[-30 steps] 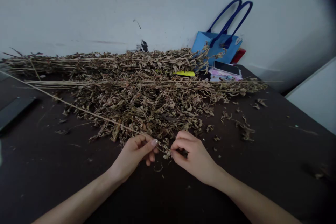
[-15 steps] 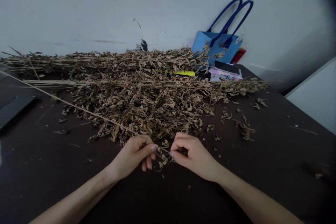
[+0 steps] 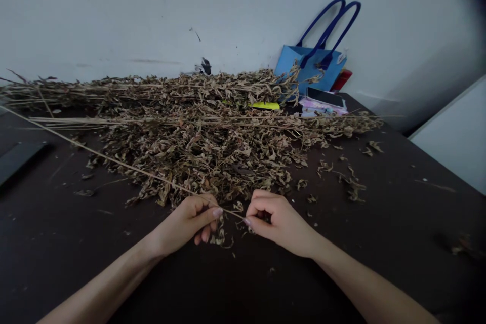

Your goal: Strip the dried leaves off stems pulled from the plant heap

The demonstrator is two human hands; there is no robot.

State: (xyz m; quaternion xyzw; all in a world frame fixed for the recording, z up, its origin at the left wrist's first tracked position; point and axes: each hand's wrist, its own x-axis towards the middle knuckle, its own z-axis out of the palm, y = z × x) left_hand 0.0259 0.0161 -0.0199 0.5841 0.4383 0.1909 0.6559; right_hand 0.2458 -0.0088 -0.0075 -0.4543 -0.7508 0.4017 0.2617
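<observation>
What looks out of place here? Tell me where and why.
Dried leaf scraps lie strewn over the dark table, right of the main leaf pile, as if shed. A black mark also stands out on the pale wall behind it.

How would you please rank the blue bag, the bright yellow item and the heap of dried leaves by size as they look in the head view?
1. Heap of dried leaves
2. Blue bag
3. Bright yellow item

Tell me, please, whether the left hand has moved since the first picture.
Yes: judged against the pile of dry leaves, the left hand has shifted slightly left, away from the right hand.
</observation>
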